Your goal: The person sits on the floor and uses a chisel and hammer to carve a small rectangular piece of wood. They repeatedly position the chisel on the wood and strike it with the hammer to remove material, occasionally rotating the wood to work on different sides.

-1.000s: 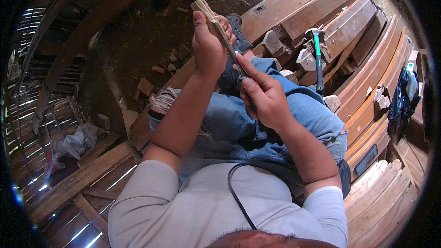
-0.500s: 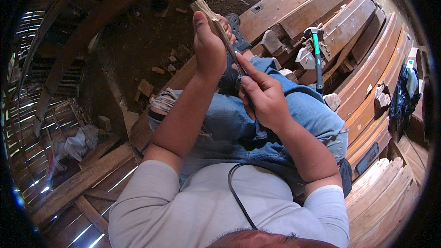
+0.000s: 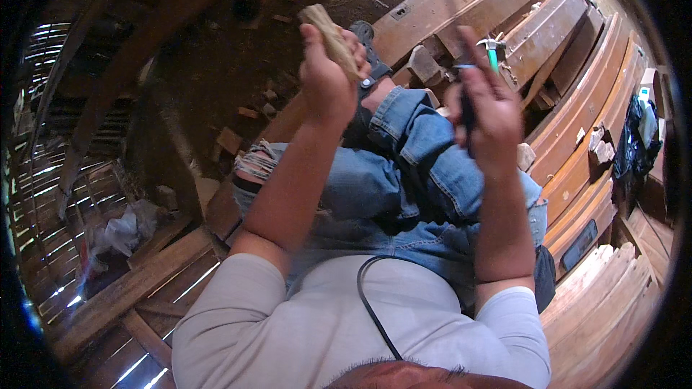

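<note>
A pale, rough piece of wood is gripped in my left hand, out past my knees. My thumb lies along one side of it, and the fingers wrap round the other. Over the right knee, my right hand is closed on a thin-bladed knife with a dark handle. Its blade points up and away, smeared by motion, with the index finger stretched along it. The knife and the wood are well apart.
Reddish-brown carved wooden pieces lie stacked at the right. A green-handled hammer rests on them, partly behind my right hand. A dark phone and a black plastic bag are farther right. Wood scraps litter the ground.
My right hand has swung up and to the right with the knife, away from the wood. The left hand has barely moved; the wood appears slightly turned in it.
</note>
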### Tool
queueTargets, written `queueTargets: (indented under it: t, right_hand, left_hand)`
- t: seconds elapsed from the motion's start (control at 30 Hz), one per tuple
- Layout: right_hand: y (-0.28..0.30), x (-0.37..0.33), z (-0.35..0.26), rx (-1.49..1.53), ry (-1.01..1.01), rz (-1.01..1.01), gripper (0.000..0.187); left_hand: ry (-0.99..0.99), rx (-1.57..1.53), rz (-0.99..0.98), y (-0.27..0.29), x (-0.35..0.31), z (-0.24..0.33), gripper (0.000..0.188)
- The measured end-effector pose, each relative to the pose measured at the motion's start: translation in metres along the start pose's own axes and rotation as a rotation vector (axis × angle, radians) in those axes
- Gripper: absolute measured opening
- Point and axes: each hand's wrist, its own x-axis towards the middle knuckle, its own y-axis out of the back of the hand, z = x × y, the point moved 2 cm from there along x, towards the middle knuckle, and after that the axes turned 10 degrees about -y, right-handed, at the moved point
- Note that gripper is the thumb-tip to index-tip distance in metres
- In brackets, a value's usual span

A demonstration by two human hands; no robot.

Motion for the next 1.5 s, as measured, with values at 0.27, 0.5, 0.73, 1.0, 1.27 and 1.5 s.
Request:
queueTargets:
  t: [0.27,0.5,0.73,1.0,1.27,1.5]
  right_hand:
    - [0.203,-0.012,-0.031,0.357,0.342,-0.273,0.059]
    - [0.213,0.074,0.042,0.812,0.173,-0.332,0.016]
    - [0.184,0.141,0.136,-0.601,-0.368,0.101,0.026]
    - [0.112,-0.034,-0.023,0.043,-0.124,-0.283,0.027]
    - [0.077,-0.155,0.11,0.636,-0.733,-0.155,0.025]
    - [0.05,-0.111,0.078,-0.163,-0.578,-0.027,0.019]
  left_hand:
    - [0.086,-0.317,0.021,0.051,0.038,0.035,0.049]
    - [0.118,-0.142,-0.033,0.04,0.035,0.024,0.051]
    - [0.146,-0.065,-0.055,0.039,0.041,0.007,0.046]
    - [0.101,0.063,0.02,0.038,0.031,0.014,0.047]
    - [0.135,-0.029,-0.024,0.025,0.029,0.015,0.042]
    - [0.214,-0.004,-0.042,0.033,0.029,0.008,0.048]
